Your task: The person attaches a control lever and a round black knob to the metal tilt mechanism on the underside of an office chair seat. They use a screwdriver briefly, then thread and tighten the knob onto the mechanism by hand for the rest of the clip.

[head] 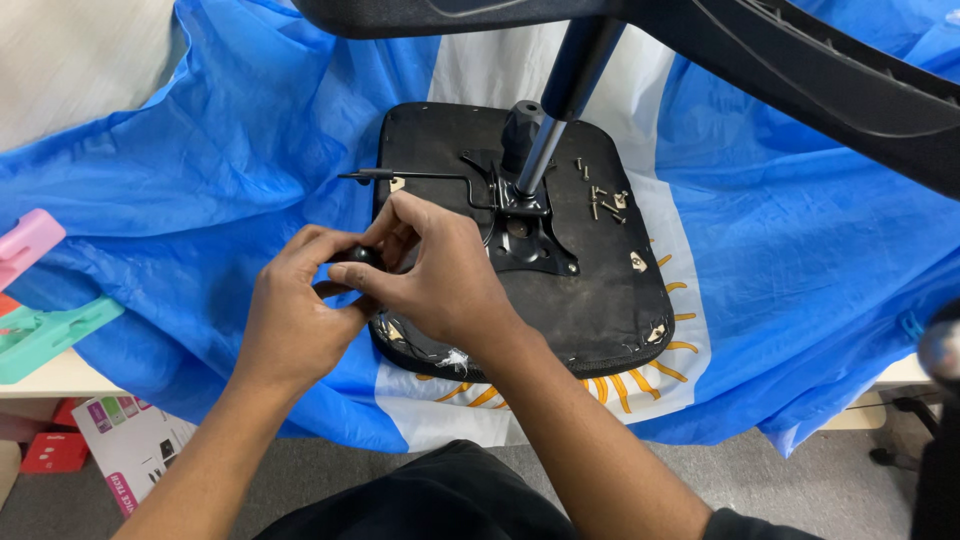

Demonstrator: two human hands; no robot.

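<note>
Small black knob (pixel 362 256), round and glossy, pinched between left hand (pixel 295 315) and right hand (pixel 440 275) fingers.

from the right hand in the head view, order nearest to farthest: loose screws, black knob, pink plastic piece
1. black knob, touching the right hand, at its fingertips
2. loose screws, on the upturned seat's far right
3. pink plastic piece, at the left edge

2 hands (pixel 300 310), 1 black seat pan (pixel 610 300), 1 gas cylinder (pixel 560 110), 1 blue cloth (pixel 230 150)
</note>
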